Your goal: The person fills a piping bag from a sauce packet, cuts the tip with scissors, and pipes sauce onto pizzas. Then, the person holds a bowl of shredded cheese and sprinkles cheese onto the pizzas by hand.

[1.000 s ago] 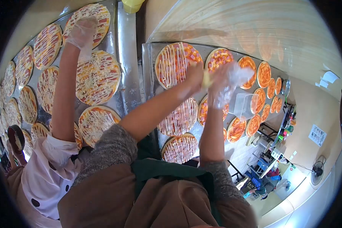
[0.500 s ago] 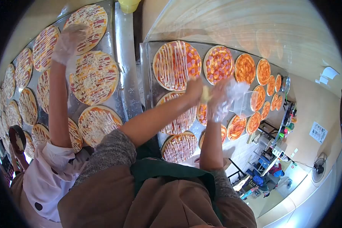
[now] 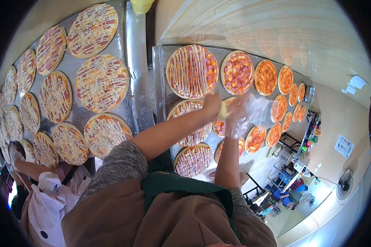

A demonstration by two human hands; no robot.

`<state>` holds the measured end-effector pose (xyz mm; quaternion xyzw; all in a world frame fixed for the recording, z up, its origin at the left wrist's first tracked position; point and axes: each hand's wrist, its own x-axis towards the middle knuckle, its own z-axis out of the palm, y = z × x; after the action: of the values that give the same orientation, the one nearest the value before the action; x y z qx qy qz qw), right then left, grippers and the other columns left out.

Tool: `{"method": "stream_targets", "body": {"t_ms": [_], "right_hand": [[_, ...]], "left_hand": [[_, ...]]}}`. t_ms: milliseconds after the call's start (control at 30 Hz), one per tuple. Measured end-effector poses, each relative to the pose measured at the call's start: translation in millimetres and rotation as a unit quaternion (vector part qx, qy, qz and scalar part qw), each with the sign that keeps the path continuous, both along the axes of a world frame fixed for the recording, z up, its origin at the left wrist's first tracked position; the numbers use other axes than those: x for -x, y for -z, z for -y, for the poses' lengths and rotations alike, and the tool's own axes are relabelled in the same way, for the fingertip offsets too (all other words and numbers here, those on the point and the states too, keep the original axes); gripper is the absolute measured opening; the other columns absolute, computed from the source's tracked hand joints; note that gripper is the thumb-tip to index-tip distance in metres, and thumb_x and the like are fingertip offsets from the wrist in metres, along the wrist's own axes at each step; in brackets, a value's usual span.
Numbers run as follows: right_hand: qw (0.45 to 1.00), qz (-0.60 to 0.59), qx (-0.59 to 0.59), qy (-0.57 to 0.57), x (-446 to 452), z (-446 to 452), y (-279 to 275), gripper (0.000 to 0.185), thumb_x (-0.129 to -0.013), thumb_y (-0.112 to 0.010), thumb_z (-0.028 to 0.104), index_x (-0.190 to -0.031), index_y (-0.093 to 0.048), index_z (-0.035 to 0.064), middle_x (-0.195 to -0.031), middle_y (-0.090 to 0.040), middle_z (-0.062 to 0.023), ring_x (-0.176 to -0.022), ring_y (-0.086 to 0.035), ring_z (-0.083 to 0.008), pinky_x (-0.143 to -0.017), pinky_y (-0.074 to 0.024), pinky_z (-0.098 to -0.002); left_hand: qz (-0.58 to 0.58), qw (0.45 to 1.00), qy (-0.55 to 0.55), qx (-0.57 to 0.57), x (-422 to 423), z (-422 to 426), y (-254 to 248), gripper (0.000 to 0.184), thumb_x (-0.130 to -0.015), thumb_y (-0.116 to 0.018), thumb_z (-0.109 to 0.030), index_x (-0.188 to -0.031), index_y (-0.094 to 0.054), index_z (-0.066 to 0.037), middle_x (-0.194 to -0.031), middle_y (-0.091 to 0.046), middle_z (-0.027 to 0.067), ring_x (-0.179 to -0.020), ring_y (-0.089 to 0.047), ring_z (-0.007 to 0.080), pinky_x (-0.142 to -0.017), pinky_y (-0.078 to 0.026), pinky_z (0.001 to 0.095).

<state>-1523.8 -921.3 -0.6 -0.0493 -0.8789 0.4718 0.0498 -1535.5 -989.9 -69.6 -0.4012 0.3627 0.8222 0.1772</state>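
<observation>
Co-worker's hand [image 3: 17,152] has left the upper-left pizza [image 3: 92,31]; your left hand [image 3: 212,103] is clenched by something pale yellow [image 3: 224,111], seemingly to steady it; right hand [image 3: 237,117]: can't tell grip.

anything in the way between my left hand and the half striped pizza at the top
Nothing visible stands between your left hand and the half-striped pizza; the hand is right by its lower edge. The clear box is off beyond your right hand, out of that path.
</observation>
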Motion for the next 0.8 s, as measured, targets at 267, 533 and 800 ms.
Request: {"method": "stream_targets", "body": {"t_ms": [267,533,800], "right_hand": [[0.935,-0.108,-0.334,-0.045,98.3,74.9,-28.9,0.038,-0.090,-0.045,0.019,-0.125,-0.042,0.0033,-0.112,-0.054,-0.0166,-0.096,-0.054,-0.0312,-0.080,-0.0454,-0.0392],[0.969,-0.041,-0.243,0.010,5.0,-6.8,-0.5,0.024,-0.089,-0.047,0.018,-0.108,-0.051,0.0048,-0.092,-0.059,-0.0096,-0.084,-0.057,-0.0233,-0.072,-0.0463,-0.0349],[0.920,-0.145,-0.364,-0.002,95.9,57.9,-25.9,0.027,-0.088,-0.047,0.020,-0.108,-0.052,0.0024,-0.097,-0.058,-0.0190,-0.087,-0.057,-0.0343,-0.073,-0.0447,-0.0447]], "left_hand": [[-0.003,0.997,-0.064,-0.041,109.7,68.8,-24.7,0.024,-0.084,-0.045,-0.017,-0.088,-0.052,0.006,-0.072,-0.054,0.0163,-0.059,-0.057,0.0260,-0.048,-0.041,0.0420],[0.033,0.999,0.015,-0.022,-4.9,-28.1,22.2,0.036,-0.090,-0.040,-0.024,-0.101,-0.052,0.009,-0.091,-0.058,0.0226,-0.067,-0.060,0.0291,-0.058,-0.047,0.0408],[-0.008,0.996,-0.060,-0.070,101.9,53.5,-36.8,0.035,-0.089,-0.040,-0.026,-0.095,-0.051,0.006,-0.078,-0.056,0.0188,-0.060,-0.058,0.0264,-0.054,-0.046,0.0413]]}}
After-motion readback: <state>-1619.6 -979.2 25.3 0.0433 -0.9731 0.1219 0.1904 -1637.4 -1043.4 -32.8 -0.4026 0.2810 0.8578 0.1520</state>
